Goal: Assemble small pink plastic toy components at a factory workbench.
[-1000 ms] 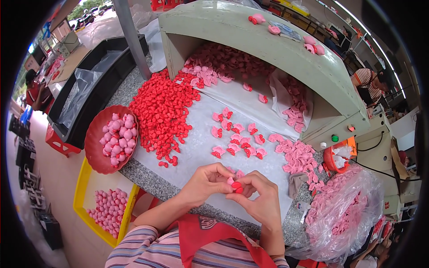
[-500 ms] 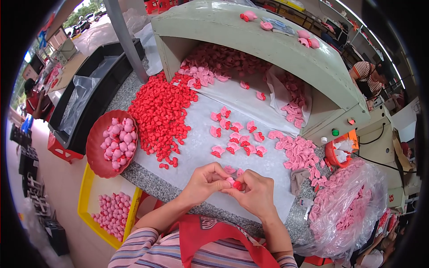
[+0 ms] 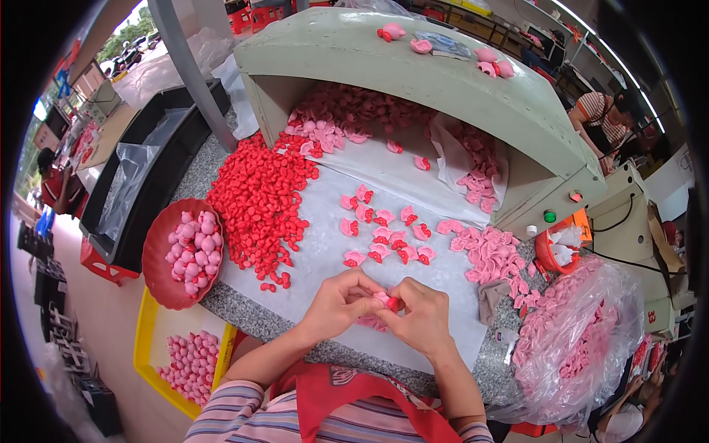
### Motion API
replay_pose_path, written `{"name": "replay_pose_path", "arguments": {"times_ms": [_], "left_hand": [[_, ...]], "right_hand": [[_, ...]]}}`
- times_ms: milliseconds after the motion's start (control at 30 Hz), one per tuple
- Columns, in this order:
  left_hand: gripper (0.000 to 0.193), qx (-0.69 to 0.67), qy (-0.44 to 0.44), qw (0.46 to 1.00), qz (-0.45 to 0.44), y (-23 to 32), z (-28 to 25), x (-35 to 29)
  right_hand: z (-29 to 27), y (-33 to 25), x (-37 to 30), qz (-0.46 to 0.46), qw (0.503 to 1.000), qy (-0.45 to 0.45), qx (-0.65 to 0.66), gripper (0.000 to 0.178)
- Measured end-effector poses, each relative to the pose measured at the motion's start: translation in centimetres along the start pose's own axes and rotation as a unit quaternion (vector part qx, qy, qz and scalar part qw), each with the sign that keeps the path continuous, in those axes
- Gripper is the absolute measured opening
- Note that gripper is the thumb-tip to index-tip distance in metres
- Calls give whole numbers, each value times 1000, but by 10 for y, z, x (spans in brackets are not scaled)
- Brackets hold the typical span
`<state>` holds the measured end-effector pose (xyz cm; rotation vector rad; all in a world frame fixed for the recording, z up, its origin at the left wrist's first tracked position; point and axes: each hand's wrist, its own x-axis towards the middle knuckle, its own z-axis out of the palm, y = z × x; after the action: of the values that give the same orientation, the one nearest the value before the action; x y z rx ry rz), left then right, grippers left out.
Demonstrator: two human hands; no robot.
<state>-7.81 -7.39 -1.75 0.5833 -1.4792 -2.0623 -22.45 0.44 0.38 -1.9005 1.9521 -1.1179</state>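
My left hand [image 3: 341,303] and my right hand [image 3: 422,311] meet over the near part of the white sheet [image 3: 295,306]. Between their fingertips they pinch a small pink plastic piece [image 3: 381,297] with a red bow-shaped part [image 3: 394,303] against it; fingers cover some of both. Loose pink pieces [image 3: 371,323] show just beneath my hands. Beyond them lie several pink pieces joined with red bows [image 3: 381,235]. A big heap of red bow-shaped parts [image 3: 258,196] is at the left, and a pile of pink shell pieces [image 3: 487,255] at the right.
A pale green arched metal housing [image 3: 413,63] stands at the back, pink pieces inside. On the left are a red bowl [image 3: 157,255] of round pink pieces, a yellow tray [image 3: 148,354] and a black bin [image 3: 96,214]. A clear bag [image 3: 620,332] of pink pieces sits right.
My view has shifted slightly, so the table things sit a little lower and further left. Both hands still pinch the same piece; loose pink pieces now show below them.
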Motion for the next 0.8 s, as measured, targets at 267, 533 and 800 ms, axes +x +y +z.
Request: {"name": "replay_pose_path", "arguments": {"times_ms": [267, 533, 800], "left_hand": [[14, -4, -62, 998, 24, -15, 1, 42], [7, 342, 95, 882, 309, -33, -42, 206], [14, 555, 124, 730, 379, -11, -88, 247]], "right_hand": [[-1, 26, 1, 23, 996, 89, 22, 26], [-10, 41, 17, 163, 970, 149, -102, 47], [4, 17, -7, 130, 991, 25, 10, 20]]}}
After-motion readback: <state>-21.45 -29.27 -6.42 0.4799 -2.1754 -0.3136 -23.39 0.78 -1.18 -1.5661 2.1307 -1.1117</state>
